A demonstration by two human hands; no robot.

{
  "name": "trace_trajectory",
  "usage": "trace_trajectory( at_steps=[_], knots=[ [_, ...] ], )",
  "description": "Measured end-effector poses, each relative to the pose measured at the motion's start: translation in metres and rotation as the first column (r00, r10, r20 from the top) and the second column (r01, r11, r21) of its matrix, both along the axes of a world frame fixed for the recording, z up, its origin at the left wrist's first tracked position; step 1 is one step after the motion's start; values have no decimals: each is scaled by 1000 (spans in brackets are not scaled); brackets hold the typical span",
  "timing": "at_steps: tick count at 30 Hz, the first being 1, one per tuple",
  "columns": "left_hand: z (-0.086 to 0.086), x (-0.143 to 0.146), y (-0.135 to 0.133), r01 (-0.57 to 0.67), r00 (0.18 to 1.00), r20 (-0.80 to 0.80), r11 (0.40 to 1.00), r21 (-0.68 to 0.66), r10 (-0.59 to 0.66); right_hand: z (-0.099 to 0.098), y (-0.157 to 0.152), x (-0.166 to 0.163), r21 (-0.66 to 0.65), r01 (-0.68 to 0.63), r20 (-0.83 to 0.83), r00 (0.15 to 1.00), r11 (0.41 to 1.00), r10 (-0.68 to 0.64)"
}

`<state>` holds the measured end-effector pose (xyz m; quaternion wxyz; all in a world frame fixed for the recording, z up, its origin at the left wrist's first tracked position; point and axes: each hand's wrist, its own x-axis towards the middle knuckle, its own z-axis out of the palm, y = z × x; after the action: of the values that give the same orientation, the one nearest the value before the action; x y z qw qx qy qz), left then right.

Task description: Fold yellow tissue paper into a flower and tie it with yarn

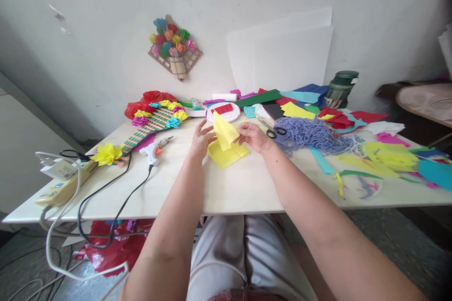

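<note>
A piece of yellow crepe paper (225, 132) stands raised above the table in front of me. My right hand (254, 136) pinches its right edge between thumb and fingers. On the other side, my left hand (203, 139) has its fingers apart, close to the paper's left edge; whether the fingertips touch it is hard to make out. Beneath lies another yellow paper piece (226, 156), flat on the tabletop. Just behind is a white oval disc (233, 116) with a red paper piece (222, 108) on it. Black-handled scissors (276, 132) rest right of my right hand.
A glue gun (152, 149) and power strip (67, 183) with cords are on the left, near a striped craft (151, 124) with paper flowers. Purple yarn (310, 134), coloured paper scraps (388, 157) and a dark green bottle (342, 89) occupy the right.
</note>
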<state>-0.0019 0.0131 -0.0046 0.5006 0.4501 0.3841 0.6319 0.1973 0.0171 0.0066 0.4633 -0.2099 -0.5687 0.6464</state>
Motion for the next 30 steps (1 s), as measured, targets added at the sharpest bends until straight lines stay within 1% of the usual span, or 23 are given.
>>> trace_trajectory(
  at_steps=[3, 7, 11, 13, 16, 18, 21, 25, 30],
  knots=[
    [0, 0, -1, 66, 997, 30, 997, 39, -67, 0, -1, 0, -14, -41, 2, 999, 999, 41],
    [1, 1, -4, 154, 987, 24, 986, 67, -156, -2, 1, -1, -5, -71, 7, 997, 997, 71],
    [2, 3, -8, 247, 969, 8, 968, 28, -248, -3, 2, 0, 7, -61, -4, 998, 998, 61],
    [2, 4, -9, 272, 962, -1, 962, -1, -272, -2, 2, 0, 4, -27, -19, 999, 1000, 27],
    [4, 5, -12, 300, 954, -17, 954, 16, -300, -1, 2, 1, -20, 69, -54, 996, 997, -70],
    [5, 5, -13, 330, 944, -30, 943, 34, -329, 0, 3, 1, -35, 144, -83, 986, 989, -147],
    [6, 5, -15, 361, 931, -51, 932, 14, -360, -1, 7, 2, -65, 247, -113, 961, 967, -253],
    [4, 4, -14, 332, 941, -59, 943, -24, -333, -2, 12, 2, -92, 321, -87, 941, 943, -329],
    [1, 1, -8, 284, 958, -20, 958, -37, -284, -2, 10, 1, -105, 350, -47, 933, 931, -356]
  ],
)
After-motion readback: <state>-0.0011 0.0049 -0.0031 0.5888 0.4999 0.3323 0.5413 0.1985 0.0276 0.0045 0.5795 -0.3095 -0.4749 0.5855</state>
